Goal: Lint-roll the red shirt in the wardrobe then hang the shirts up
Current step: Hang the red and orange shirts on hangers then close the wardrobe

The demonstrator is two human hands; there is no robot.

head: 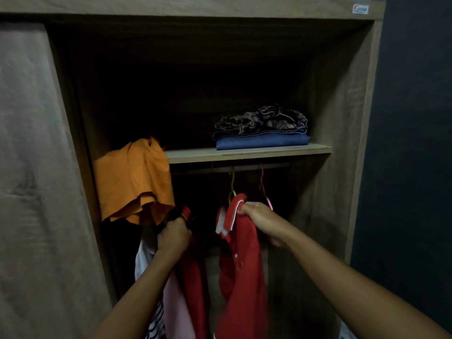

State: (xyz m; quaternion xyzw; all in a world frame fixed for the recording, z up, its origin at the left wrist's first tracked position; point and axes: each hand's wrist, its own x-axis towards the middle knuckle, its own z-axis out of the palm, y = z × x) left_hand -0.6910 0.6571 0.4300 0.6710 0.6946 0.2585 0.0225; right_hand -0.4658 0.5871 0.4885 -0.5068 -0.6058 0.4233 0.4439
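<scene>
Red polo shirt w/ white-trimmed collar hangs open between both hands, below the wooden shelf, inside the wardrobe. Right hand is closed on the collar edge, lifting it up by the yellow-green wire hanger, prob. to get the shoulder seated on it. Left hand is fisted round the shirt's other side plus sth dark, can't tell what. Pink hanger sits just right of the right hand, bare. Orange cloth droops off the shelf's left end, just above the left hand. Folded blue garment on the shelf, well clear.
</scene>
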